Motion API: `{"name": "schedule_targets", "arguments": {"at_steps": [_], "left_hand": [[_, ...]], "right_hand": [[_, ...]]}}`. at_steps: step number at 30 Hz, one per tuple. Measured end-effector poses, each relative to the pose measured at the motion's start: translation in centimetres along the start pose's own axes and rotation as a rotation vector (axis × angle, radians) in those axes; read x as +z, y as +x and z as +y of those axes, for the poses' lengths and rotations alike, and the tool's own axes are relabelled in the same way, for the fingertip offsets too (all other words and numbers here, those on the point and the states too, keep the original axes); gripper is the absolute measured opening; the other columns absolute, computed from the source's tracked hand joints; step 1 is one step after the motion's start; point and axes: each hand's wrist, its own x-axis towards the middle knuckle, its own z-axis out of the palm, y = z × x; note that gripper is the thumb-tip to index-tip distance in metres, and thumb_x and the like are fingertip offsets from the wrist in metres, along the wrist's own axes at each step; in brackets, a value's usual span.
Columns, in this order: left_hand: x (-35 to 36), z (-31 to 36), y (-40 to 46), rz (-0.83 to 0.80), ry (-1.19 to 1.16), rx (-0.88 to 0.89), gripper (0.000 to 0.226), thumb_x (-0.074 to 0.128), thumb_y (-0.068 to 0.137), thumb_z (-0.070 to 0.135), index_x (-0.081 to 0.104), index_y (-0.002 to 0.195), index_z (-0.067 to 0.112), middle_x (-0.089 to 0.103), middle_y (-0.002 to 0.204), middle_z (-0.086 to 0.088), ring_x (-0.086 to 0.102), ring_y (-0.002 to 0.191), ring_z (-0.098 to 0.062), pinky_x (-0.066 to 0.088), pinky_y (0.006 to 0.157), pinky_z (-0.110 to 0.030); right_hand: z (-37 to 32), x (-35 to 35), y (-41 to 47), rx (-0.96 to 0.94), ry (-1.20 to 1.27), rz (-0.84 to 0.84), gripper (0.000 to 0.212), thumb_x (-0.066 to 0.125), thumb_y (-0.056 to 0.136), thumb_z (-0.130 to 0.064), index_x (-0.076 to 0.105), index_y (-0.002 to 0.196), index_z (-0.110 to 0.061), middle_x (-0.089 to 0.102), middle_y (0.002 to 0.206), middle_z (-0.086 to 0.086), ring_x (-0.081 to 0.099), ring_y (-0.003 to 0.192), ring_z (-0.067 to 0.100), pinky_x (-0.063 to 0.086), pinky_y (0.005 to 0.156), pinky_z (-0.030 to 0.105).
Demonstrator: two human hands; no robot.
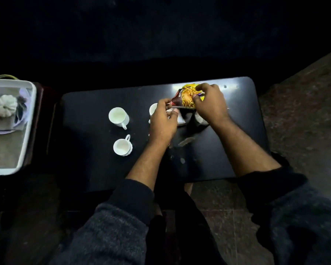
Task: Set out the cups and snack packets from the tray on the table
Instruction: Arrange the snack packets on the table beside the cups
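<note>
1. Snack packet [187, 97] is pinched above the table [96, 169] by both hands: left hand [163, 121] on its corner, right hand [210, 104] across its body, perhaps to tear it.
2. Two cups [118, 117] stand apart at left.
3. Tray [25, 131] sits beside the table.

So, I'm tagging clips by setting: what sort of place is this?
Probably a dim home sitting room: a low black table with white ceramic cups, a speckled stone floor, and a white plastic tray alongside.

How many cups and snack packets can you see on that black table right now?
White cups in plain view: 2
White cups partly hidden behind the hands: 2
Yellow snack packets, gripped by both hands: 1
Total: 5
</note>
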Motion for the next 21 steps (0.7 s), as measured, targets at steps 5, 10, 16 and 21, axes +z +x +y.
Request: {"name": "schedule_targets", "arguments": {"at_steps": [5,10,16,21], "left_hand": [[3.1,-0.9,5.1,-0.054,0.067,-0.06,0.028,0.062,0.096,0.02,0.064,0.123,0.014,0.072,0.111,-0.004,0.067,0.098,-0.019,0.051,0.084,-0.03],[6.4,-1.5,9.0,-0.134,0.073,-0.206,0.033,0.064,0.096,0.031,0.06,0.125,0.016,0.07,0.104,-0.002,0.074,0.082,-0.026,0.055,0.071,-0.035],[7.6,-1.2,8.8,-0.055,-0.005,-0.286,0.043,0.064,0.09,0.033,0.056,0.13,0.019,0.07,0.116,-0.005,0.071,0.101,-0.03,0.057,0.094,-0.046],[6.1,-0.7,8.6,0.074,-0.156,-0.26,0.049,0.073,0.081,0.045,0.055,0.12,0.023,0.069,0.111,-0.001,0.068,0.102,-0.02,0.056,0.093,-0.044]], "right_hand": [[3.0,2.2,6.4,0.154,-0.211,-0.227,0.078,0.06,0.083,-0.067,0.042,0.139,-0.016,0.06,0.132,0.013,0.05,0.127,0.039,0.036,0.108,0.051],[5.2,3.8,9.5,0.137,-0.235,-0.422,0.094,0.068,0.072,-0.07,0.032,0.142,-0.018,0.06,0.132,0.014,0.051,0.126,0.038,0.038,0.107,0.055],[4.5,3.0,9.8,0.074,0.002,-0.222,0.024,0.073,0.075,-0.048,0.066,0.082,-0.026,0.068,0.081,-0.002,0.067,0.099,0.027,0.048,0.096,0.051],[1.6,2.7,9.6,0.04,0.198,-0.222,0.026,0.068,0.076,-0.047,0.07,0.077,-0.021,0.072,0.072,-0.003,0.069,0.08,0.021,0.055,0.085,0.045]]}}
